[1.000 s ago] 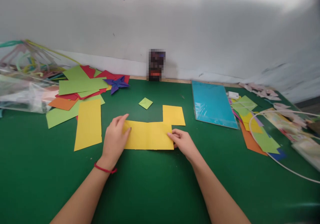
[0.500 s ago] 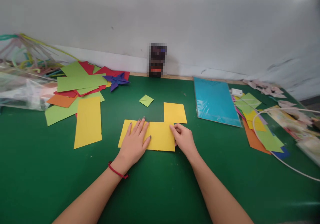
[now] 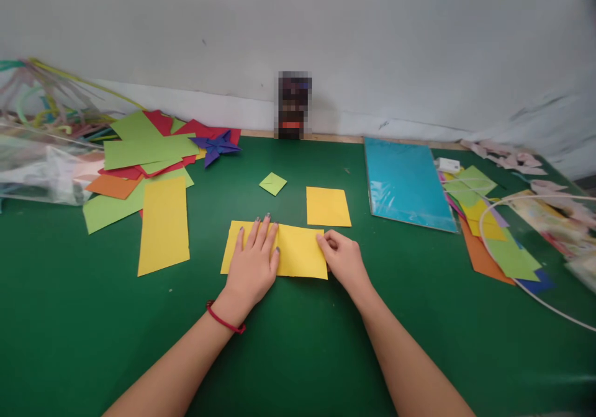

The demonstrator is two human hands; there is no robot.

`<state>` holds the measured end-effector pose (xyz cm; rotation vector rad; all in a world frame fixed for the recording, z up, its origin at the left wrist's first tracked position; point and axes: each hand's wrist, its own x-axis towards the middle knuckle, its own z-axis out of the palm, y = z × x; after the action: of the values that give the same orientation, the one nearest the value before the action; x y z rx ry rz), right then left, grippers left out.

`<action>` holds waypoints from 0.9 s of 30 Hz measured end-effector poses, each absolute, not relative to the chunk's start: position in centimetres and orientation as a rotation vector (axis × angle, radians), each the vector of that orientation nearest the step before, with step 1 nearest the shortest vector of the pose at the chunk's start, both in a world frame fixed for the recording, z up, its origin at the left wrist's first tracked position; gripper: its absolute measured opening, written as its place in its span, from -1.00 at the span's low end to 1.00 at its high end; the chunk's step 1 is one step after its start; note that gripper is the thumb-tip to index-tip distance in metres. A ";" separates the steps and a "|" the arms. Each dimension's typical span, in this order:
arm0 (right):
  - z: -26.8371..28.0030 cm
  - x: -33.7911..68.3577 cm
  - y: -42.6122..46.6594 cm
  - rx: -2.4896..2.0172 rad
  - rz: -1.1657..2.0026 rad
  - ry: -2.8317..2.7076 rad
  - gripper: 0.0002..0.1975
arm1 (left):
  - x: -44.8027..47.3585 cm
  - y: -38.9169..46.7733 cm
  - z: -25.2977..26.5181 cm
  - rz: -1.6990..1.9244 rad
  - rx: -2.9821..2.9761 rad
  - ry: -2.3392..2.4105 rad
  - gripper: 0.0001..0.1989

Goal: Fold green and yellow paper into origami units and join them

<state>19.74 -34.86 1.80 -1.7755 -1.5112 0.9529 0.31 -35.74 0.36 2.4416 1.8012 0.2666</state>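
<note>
A rectangular sheet of yellow paper [image 3: 300, 252] lies in front of me, with a crease near its middle. My left hand [image 3: 255, 259] presses flat on its left half, fingers stretched out. At the right edge, my right hand [image 3: 342, 255] pinches the sheet between thumb and curled fingers, and that half is slightly raised. Just beyond the sheet rests a smaller yellow square [image 3: 328, 206]. Farther off sits a small folded green paper square [image 3: 272, 183], turned like a diamond.
Another yellow strip [image 3: 164, 228] lies left beside a pile of green and red papers [image 3: 144, 155]. A purple folded paper star [image 3: 216, 148] touches the pile. To the right are a blue paper pack [image 3: 407, 184], loose coloured papers [image 3: 507, 252] and a white cable [image 3: 482, 231].
The right half of the yellow sheet has lifted a little at my right hand, and the crease shows more plainly. My left hand stays pressed on it. The view has shifted slightly.
</note>
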 end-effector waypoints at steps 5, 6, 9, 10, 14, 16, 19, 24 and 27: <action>1.9 19.7 -34.9 -1.789 0.907 -1.536 -0.63 | 0.3 -35.7 0.4 0.256 2.450 1.812 -0.50; 1.9 19.7 -34.9 -1.790 0.897 -1.542 -0.63 | 0.3 -35.8 0.4 0.251 2.454 1.809 -0.50; 2.1 19.7 -35.0 -1.789 0.899 -1.546 -0.65 | 0.2 -35.8 0.5 0.231 2.462 1.802 -0.50; 2.1 19.7 -35.0 -1.791 0.905 -1.540 -0.65 | 0.2 -35.8 0.4 0.228 2.464 1.804 -0.50; 2.2 19.6 -35.1 -1.795 0.931 -1.507 -0.66 | 0.2 -35.8 0.4 0.243 2.469 1.810 -0.49; 2.2 19.7 -35.1 -1.788 0.952 -1.485 -0.66 | 0.2 -35.8 0.3 0.253 2.467 1.809 -0.49; 2.4 19.8 -35.2 -1.766 1.062 -1.427 -0.67 | 0.2 -35.8 0.3 0.242 2.467 1.807 -0.49; 2.5 20.3 -36.1 -1.760 1.181 -1.406 -0.65 | 0.1 -35.6 0.6 0.203 2.496 1.786 -0.50; 2.3 20.3 -36.5 -1.755 1.111 -1.456 -0.66 | 0.3 -35.4 1.0 0.217 2.520 1.810 -0.52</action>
<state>20.34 -36.54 2.33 -1.7550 -1.4561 1.1108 0.31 -35.36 1.01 2.5195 1.8101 0.2174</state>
